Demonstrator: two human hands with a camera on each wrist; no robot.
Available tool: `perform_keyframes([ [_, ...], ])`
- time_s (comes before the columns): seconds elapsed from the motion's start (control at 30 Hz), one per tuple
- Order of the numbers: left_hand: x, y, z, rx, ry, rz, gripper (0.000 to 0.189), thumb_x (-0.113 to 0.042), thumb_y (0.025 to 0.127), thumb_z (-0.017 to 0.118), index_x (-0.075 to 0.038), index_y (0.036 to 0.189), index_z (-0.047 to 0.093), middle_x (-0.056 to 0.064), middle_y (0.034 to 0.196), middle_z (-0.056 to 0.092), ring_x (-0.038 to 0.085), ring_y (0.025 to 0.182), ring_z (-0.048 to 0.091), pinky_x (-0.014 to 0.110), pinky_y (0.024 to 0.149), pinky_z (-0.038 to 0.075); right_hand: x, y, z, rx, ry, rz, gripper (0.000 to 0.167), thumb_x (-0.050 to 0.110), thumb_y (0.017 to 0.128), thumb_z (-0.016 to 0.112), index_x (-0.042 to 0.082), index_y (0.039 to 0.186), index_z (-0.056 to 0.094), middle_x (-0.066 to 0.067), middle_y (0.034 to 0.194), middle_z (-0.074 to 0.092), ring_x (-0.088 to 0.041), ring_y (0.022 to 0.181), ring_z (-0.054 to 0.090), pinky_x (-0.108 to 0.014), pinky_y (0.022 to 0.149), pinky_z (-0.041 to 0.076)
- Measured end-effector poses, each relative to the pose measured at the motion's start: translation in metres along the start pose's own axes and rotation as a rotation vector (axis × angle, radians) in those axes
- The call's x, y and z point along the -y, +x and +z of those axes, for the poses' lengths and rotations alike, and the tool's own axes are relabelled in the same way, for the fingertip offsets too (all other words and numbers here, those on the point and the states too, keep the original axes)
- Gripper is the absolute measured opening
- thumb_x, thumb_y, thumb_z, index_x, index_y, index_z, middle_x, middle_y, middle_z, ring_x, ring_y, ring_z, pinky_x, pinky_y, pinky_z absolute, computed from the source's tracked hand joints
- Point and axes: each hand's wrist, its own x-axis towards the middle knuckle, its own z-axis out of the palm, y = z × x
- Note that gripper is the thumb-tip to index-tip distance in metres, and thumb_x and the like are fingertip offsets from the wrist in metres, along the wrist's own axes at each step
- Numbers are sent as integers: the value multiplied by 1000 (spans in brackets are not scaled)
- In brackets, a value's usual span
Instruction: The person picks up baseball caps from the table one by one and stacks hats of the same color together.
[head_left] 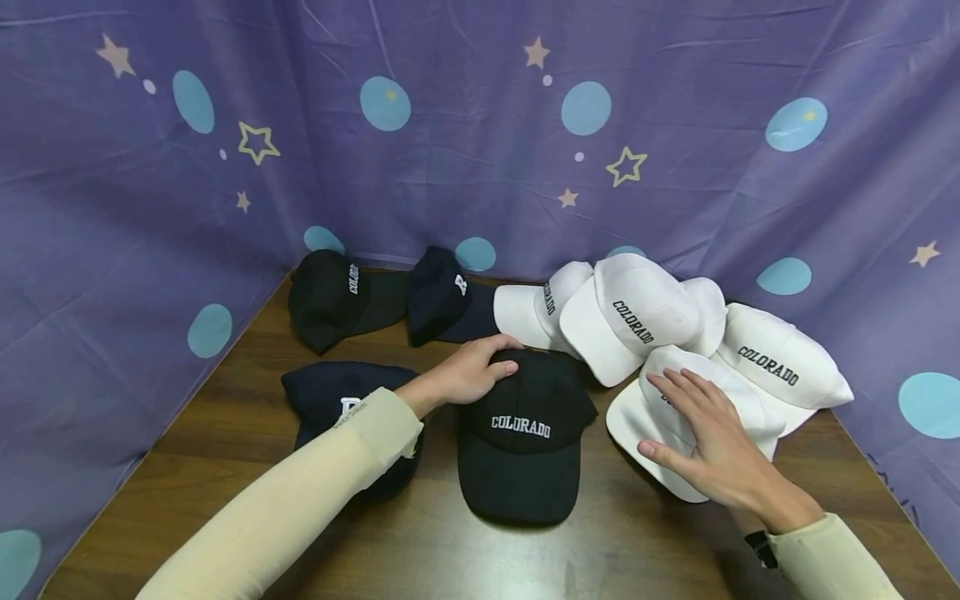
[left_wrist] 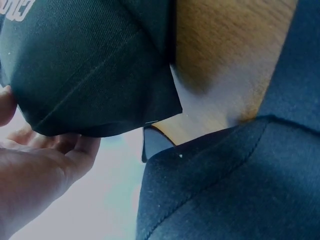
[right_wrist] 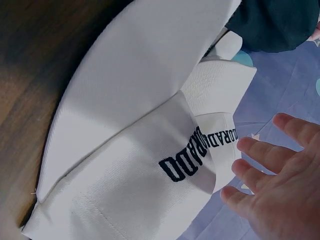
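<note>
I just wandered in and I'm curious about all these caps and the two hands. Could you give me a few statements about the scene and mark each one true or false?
1. The left hand grips the front black cap. True.
2. Both hands are clenched into fists. False: the right hand has its fingers extended.
3. Every cap is white. False: for one, the back-left cap is black.
4. The lettering on the front black cap reads COLORADO. True.
5. The curtain hanging behind is plain red. False: the curtain is purple, patterned with stars and blue ovals.
6. The caps sit on a brown tabletop. True.
</note>
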Motion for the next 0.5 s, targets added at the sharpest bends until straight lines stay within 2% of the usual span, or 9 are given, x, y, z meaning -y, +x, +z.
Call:
perform_keyframes([
  [0.27,-2,-2,0,-14,21,44,36,-20,107,56,-7,141,59,11,141,59,27,135,52,43,115,37,1,0,0,-4,0,-1,87,44,83,82,21,157,42,-20,157,42,-43,146,29,-58,118,17],
  [0.5,-6,-6,0,-31,56,58,43,-26,105,59,-6,143,56,13,142,57,30,136,49,45,116,36,1,0,2,-1,-8,-1,87,45,83,81,20,157,43,-20,157,42,-43,146,30,-58,118,18],
])
